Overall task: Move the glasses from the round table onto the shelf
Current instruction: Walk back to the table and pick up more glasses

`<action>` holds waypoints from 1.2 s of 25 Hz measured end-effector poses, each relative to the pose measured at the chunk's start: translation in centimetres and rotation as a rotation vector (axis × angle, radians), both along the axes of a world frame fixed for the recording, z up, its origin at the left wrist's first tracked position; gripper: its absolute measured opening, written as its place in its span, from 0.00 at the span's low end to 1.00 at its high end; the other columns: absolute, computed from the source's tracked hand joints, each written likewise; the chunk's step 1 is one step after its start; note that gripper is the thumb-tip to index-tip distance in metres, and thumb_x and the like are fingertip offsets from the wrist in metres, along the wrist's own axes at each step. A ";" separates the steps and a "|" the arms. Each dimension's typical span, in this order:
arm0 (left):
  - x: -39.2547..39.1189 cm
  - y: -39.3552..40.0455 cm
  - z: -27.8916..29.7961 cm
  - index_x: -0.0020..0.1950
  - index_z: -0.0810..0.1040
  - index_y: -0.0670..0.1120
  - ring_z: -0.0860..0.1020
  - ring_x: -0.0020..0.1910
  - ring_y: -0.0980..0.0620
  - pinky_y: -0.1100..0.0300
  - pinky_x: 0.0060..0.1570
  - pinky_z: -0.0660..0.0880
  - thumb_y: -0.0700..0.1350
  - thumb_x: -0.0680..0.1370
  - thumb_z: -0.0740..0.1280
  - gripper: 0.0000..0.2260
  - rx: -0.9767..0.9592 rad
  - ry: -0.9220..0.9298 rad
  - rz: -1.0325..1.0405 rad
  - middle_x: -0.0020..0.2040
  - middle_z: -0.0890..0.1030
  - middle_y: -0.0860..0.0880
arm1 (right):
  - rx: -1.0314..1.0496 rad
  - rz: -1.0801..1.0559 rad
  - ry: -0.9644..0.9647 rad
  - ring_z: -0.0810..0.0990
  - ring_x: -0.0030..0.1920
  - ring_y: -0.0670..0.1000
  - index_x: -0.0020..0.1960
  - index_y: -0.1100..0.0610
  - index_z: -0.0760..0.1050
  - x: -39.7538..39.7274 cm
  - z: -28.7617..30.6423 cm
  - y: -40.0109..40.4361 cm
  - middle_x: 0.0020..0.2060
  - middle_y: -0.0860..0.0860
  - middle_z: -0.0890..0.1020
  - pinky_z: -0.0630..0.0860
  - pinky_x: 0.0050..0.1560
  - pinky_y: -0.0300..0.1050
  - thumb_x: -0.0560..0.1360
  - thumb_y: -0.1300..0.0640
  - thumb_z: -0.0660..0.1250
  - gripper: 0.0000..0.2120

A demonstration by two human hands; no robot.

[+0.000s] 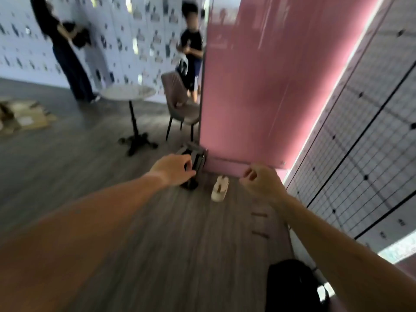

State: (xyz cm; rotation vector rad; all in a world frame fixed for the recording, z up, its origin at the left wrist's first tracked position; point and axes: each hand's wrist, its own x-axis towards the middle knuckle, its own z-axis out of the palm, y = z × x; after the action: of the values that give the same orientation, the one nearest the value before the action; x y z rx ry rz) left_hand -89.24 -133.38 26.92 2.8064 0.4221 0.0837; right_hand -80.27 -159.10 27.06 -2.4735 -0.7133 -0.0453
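Note:
The picture is motion-blurred. The round table, white-topped on a black pedestal, stands in the middle distance, and I see no glasses on it. My left hand reaches forward with curled fingers, overlapping a dark object at the foot of the pink panel. The blur hides whether it grips anything. My right hand is held out at the same height with fingers curled and nothing visible in them. White grid shelving runs along the right side.
A tall pink panel rises straight ahead, with a grey chair left of it. A white object lies on the wooden floor. Two people stand by the far wall, flattened cardboard lies at left, and a black object sits at the bottom.

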 end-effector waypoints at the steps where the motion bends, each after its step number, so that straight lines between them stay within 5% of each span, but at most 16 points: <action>1: -1.1 1.6 -1.5 0.51 0.78 0.53 0.81 0.54 0.43 0.53 0.53 0.76 0.58 0.75 0.68 0.11 -0.037 0.040 0.036 0.53 0.83 0.48 | -0.020 0.005 0.031 0.80 0.38 0.49 0.41 0.53 0.81 -0.4 -1.4 1.8 0.33 0.45 0.80 0.71 0.38 0.41 0.70 0.53 0.71 0.04; 8: -9.8 11.3 -16.2 0.50 0.79 0.53 0.79 0.55 0.45 0.52 0.58 0.75 0.56 0.76 0.67 0.09 -0.254 0.449 0.142 0.55 0.82 0.49 | -0.371 0.192 0.507 0.78 0.52 0.50 0.46 0.48 0.81 -4.1 -14.3 12.1 0.45 0.45 0.81 0.72 0.52 0.44 0.74 0.48 0.69 0.05; 15: -21.2 10.3 -29.6 0.52 0.82 0.52 0.79 0.58 0.47 0.59 0.55 0.74 0.54 0.77 0.67 0.10 -0.470 0.859 0.205 0.58 0.82 0.49 | -0.752 0.278 0.786 0.80 0.58 0.54 0.53 0.54 0.83 -9.3 -27.4 11.7 0.56 0.51 0.84 0.74 0.59 0.45 0.76 0.51 0.64 0.12; 20: -23.5 10.3 -33.9 0.57 0.81 0.47 0.83 0.49 0.47 0.58 0.50 0.78 0.51 0.78 0.64 0.13 -0.679 1.148 0.250 0.53 0.85 0.44 | -1.037 0.327 0.942 0.79 0.59 0.54 0.52 0.52 0.83 -7.1 -32.6 10.9 0.56 0.49 0.84 0.72 0.62 0.45 0.72 0.49 0.60 0.17; 23: -19.0 13.9 -33.5 0.54 0.81 0.51 0.81 0.55 0.48 0.59 0.53 0.74 0.51 0.78 0.64 0.09 -0.684 1.060 0.320 0.55 0.83 0.49 | -0.986 0.262 1.009 0.79 0.60 0.56 0.55 0.54 0.82 -2.3 -34.0 13.8 0.59 0.52 0.82 0.72 0.56 0.44 0.77 0.53 0.59 0.15; 26: -13.6 18.5 -32.3 0.42 0.79 0.52 0.81 0.41 0.47 0.56 0.50 0.77 0.44 0.76 0.66 0.05 -0.807 0.811 0.523 0.43 0.83 0.46 | -0.860 0.226 0.995 0.80 0.57 0.56 0.53 0.54 0.82 2.9 -33.0 18.0 0.56 0.52 0.83 0.74 0.55 0.44 0.77 0.54 0.60 0.13; 30: -6.8 26.6 -31.0 0.40 0.79 0.53 0.79 0.35 0.50 0.53 0.49 0.78 0.41 0.76 0.66 0.08 -0.825 0.606 0.625 0.37 0.82 0.48 | -0.816 0.260 0.922 0.80 0.55 0.59 0.55 0.62 0.80 11.3 -30.9 25.0 0.54 0.58 0.83 0.75 0.56 0.49 0.78 0.56 0.60 0.15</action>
State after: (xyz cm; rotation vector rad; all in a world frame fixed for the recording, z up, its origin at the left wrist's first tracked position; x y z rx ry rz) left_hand -96.02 -106.79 -4.11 1.7610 1.1428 -0.6597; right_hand -68.95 -134.12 -3.80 -2.6142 -0.6731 1.6423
